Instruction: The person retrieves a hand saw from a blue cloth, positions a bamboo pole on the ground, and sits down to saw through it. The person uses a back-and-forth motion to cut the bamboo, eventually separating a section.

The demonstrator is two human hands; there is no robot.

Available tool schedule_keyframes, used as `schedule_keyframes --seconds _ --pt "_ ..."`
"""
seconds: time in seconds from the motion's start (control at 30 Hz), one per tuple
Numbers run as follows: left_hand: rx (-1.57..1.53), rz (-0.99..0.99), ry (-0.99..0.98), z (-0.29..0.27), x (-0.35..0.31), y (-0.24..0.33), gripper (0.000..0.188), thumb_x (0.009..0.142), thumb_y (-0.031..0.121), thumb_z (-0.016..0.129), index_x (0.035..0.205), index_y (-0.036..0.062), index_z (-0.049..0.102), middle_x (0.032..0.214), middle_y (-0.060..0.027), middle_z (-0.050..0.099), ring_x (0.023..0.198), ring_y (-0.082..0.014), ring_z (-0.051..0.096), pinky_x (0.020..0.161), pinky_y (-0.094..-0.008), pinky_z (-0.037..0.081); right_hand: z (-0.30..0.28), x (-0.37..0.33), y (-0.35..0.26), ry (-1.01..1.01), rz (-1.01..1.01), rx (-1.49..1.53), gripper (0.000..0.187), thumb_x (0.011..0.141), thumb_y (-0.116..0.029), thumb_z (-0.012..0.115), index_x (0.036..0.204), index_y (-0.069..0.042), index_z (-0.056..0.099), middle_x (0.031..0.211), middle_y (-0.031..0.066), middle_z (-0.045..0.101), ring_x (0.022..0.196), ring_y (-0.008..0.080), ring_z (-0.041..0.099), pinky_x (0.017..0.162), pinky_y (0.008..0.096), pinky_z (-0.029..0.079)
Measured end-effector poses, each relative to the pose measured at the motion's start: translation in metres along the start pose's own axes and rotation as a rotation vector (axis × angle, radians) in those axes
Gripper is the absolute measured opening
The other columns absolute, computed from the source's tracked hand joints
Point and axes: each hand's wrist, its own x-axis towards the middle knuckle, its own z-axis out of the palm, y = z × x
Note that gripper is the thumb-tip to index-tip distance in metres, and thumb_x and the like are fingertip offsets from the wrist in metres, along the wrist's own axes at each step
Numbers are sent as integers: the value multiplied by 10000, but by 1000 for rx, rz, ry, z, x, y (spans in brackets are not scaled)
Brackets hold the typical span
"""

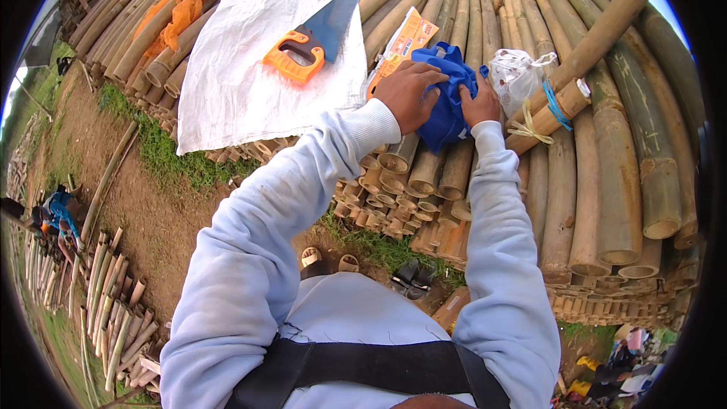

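In the head view, the blue cloth (441,126), just right of upper centre, could slide on the rounded bamboo poles (615,174) if released, and a sharp tug could knock the plastic bag (516,79) beside the right hand (481,102). Both forearms reach up from below; that hand and the left hand (410,94) grasp the cloth, fingers bent.

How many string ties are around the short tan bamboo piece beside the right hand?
2: a pale yellow string tie nearer the right hand, and a blue string tie farther right. Others may be hidden underneath.
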Motion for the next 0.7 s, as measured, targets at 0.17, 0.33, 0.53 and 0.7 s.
schedule_keyframes --seconds 0.17,0.33,0.53,0.7 --pt "-112 15 54 -71 -112 23 287 920 82 652 1204 80 697 945 -129 692 894 -322 679 789 -421 556 25 41 29 309 -50 -226 580 835 -172 761 1374 -134 552 1233 238 564 1169 420 579 984 488 482" --pt "-50 -332 68 -122 -237 27 255 927 99 662 1175 59 700 991 -137 705 910 -327 682 798 -420 555 44 81 59 -172 124 -419 443 855 -163 628 1292 -190 698 1234 181 689 1177 391 643 1045 473 472" --pt "-88 -925 243 -157 -403 33 283 940 144 643 1200 49 699 1079 -174 728 956 -348 701 845 -433 562 -48 62 13 139 -26 -345 492 835 -240 675 1326 -208 649 1294 170 658 1194 375 612 1023 472 474" --pt "-190 -1194 251 -175 -473 44 319 961 192 629 1235 39 688 1097 -196 727 969 -364 708 868 -448 561 -21 -9 -131 278 -371 -32 447 943 -236 639 1360 -79 617 1294 181 661 1177 304 652 1003 437 511"
